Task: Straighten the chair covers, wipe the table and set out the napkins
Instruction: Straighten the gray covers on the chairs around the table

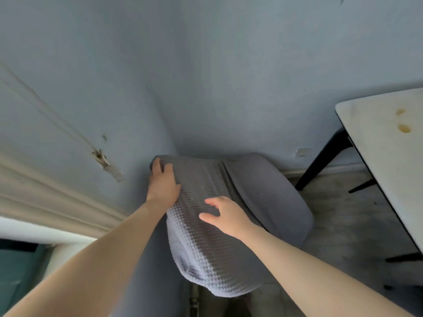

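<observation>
Left hand [163,181]: fingers curled over the far top corner of the cover [201,248], gripping it. The wall [114,110] sits close beyond that hand.

The cover is stretched over the chair back, under and between both hands, with its rounded end hanging below the right wrist.

Right hand [225,216]: released, fingers spread and laid on the cloth, holding nothing.

Risks as I read them:
- A pull from the left hand alone could drag the cover askew, since the right hand only rests on it and pins little.
- If the corner is let go before it seats, the cloth looks stretchy enough to creep back.
- A hard tug could knock the chair against the wall.

Cover's look: grey, waffle weave, soft and thick. It is pale where light falls near the right wrist and darker toward the left hand. Folds [220,173] bunch just beyond the right hand's fingertips, so it is not yet smooth there.

Right of the right hand is the seat [274,197], in plain grey. Further right, well apart, is the desk [377,156], white, with two yellowish stains [404,128]. It is not yet wiped. No napkins in view.
</observation>
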{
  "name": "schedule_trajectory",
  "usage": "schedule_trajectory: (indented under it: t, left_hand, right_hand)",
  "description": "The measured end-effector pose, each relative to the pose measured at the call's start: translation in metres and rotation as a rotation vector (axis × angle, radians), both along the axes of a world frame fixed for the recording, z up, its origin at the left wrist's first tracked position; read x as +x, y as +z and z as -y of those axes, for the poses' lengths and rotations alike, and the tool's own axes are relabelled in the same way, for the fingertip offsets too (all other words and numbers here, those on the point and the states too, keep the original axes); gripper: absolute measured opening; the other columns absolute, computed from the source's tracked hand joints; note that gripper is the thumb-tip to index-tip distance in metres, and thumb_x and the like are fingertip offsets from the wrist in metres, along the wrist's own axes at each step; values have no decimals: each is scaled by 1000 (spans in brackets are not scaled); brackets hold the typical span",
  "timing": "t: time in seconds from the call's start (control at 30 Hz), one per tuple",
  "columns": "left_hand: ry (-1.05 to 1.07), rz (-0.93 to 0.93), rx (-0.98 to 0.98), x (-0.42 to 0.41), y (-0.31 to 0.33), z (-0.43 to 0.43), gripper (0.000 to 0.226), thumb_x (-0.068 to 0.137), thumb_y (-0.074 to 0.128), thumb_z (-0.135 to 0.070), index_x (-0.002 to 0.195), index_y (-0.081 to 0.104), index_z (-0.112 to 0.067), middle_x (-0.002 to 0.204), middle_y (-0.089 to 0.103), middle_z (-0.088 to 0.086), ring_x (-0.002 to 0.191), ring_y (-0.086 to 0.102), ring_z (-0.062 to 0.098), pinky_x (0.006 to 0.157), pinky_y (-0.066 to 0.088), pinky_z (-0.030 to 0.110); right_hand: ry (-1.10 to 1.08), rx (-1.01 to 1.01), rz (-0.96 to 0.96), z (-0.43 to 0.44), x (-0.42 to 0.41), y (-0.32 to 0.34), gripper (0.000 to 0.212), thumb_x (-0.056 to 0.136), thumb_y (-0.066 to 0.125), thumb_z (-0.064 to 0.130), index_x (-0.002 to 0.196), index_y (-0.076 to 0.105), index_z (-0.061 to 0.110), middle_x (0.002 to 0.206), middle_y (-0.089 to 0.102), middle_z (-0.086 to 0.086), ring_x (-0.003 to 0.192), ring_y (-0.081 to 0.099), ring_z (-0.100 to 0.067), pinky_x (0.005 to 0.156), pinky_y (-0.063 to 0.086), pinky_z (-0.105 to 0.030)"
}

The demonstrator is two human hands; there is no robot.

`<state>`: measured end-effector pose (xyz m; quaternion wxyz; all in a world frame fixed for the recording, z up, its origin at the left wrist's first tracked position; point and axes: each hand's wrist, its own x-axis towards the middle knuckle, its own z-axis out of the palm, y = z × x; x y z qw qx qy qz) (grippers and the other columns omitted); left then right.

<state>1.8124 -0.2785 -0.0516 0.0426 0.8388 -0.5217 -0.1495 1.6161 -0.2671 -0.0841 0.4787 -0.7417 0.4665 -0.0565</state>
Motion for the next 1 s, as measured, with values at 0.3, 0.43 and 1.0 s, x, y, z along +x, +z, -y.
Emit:
schedule_trajectory:
  t: [0.3,0.43,1.0]
  left_hand:
    - [89,-43,-120,-17,12,16,58,83,46,6,137,46,-14,157,13,18,123,50,37,97,43,37]
    - [96,-95,-219,-31,17,20,62,78,49,7,136,45,-13,152,23,17,114,54,38,90,46,36]
    - [525,-688,-166,-149,40,60,85,71,68,-20,141,19,-17,148,21,15,130,31,40,105,35,49]
  right_hand:
    - [175,11,-26,-7,29,11,111,68,65,66,151,13,17,158,17,-2,144,19,-20,117,22,-39]
    - [132,32,-197,-14,25,14,121,62,70,61,151,0,18,157,15,-7,141,23,-29,112,30,-47]
    - [-63,-181,-156,10,-110,63,26,78,54,10,65,33,17,77,52,-9,71,51,-24,57,35,-34]
